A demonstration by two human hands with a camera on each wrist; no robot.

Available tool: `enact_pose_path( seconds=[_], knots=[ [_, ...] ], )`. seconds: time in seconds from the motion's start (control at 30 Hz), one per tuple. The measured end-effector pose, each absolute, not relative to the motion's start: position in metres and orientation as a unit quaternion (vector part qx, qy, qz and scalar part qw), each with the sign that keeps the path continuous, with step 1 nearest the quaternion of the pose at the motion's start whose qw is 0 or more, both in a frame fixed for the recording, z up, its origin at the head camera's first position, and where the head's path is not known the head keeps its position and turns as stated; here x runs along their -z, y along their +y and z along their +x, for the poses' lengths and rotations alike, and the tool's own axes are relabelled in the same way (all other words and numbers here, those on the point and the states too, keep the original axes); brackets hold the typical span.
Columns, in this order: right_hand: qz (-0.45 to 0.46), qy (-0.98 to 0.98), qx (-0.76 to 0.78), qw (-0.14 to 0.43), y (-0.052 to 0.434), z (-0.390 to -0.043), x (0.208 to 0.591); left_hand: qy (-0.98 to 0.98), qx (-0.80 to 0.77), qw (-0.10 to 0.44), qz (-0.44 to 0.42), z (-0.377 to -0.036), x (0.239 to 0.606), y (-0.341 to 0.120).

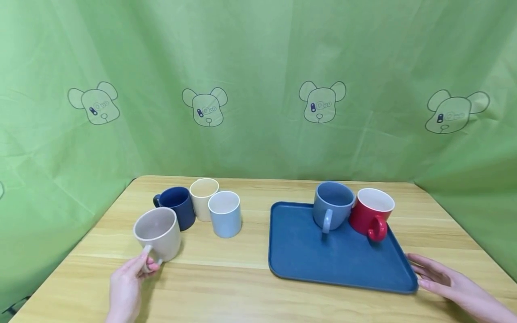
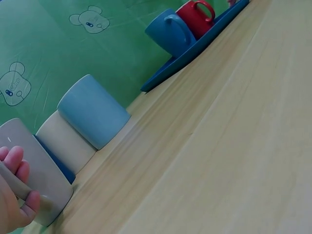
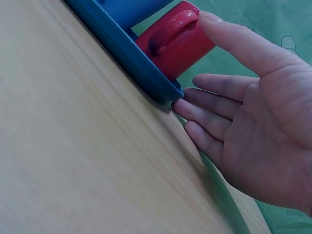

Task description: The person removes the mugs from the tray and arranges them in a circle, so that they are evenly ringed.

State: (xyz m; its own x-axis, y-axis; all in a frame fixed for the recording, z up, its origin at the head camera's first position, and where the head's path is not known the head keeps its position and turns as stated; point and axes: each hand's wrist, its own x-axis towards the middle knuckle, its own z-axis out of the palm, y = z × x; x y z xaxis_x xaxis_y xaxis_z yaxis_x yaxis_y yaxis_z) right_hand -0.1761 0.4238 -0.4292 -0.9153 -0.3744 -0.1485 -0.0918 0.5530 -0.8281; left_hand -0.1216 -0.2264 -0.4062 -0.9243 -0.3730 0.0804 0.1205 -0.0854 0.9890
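Apparently a pick-up by the handle is in hand; the grey mug (image 1: 167,242), at lower left of the head frame, is held by the left hand (image 1: 128,280), with fingers curled through and round the handle (image 1: 147,249); whether the base is off the table (image 1: 226,287) or just resting on it cannot be told. The mug is kept mouth up, slightly tilted; its body lies beyond the grip, up and to the right of the knuckles in the head view.

Behind it, 3 mugs are grouped left of centre: dark blue mug (image 1: 184,211), cream mug (image 1: 200,205), light blue mug (image 1: 226,223); the dark blue mug is partly hidden by the grey mug, so contact cannot be judged.

At lower right, the tray (image 1: 315,264) is met at its near right corner by the right hand (image 1: 456,287); fingers are extended and loosely spread, thumb apart, nothing gripped; fingertips are touching the rim or just beside it. 2 mugs are carried on the tray's far right part, the blue mug (image 1: 339,216) and the red mug (image 1: 362,220), handles toward the near side.

As a judgement, a firm handle grip, a level rim and clearance from the 3 neighbours are called for next.
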Motion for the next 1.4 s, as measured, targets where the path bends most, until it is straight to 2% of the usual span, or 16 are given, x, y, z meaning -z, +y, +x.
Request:
enact_pose_path(
  seconds=[0.13,0.4,0.77,0.9,0.97,1.07,1.17,1.23,1.4],
  knots=[
    [-0.128,0.866,0.457,0.160,0.423,-0.174,0.428,-0.651,0.735,0.166,0.094,-0.125,0.406,-0.227],
    [-0.149,0.873,0.450,0.114,0.420,-0.169,0.428,-0.644,0.733,0.182,0.123,-0.131,0.405,-0.227],
    [-0.151,0.863,0.467,0.114,0.419,-0.167,0.428,-0.639,0.719,0.213,0.174,-0.134,0.401,-0.225],
    [-0.143,0.863,0.469,0.124,0.418,-0.166,0.426,-0.694,0.638,0.249,0.220,-0.130,0.395,-0.227],
    [-0.137,0.865,0.466,0.126,0.417,-0.165,0.424,-0.720,0.591,0.285,0.226,-0.126,0.390,-0.227],
    [-0.134,0.868,0.463,0.122,0.416,-0.164,0.422,-0.749,0.531,0.342,0.198,-0.120,0.381,-0.221],
    [-0.132,0.868,0.464,0.117,0.415,-0.163,0.420,-0.771,0.499,0.370,0.142,-0.116,0.371,-0.208],
    [-0.134,0.867,0.465,0.116,0.414,-0.162,0.419,-0.787,0.484,0.368,0.103,-0.115,0.365,-0.196],
    [-0.141,0.864,0.468,0.118,0.413,-0.160,0.418,-0.799,0.504,0.326,0.017,-0.121,0.353,-0.164]
  ],
)
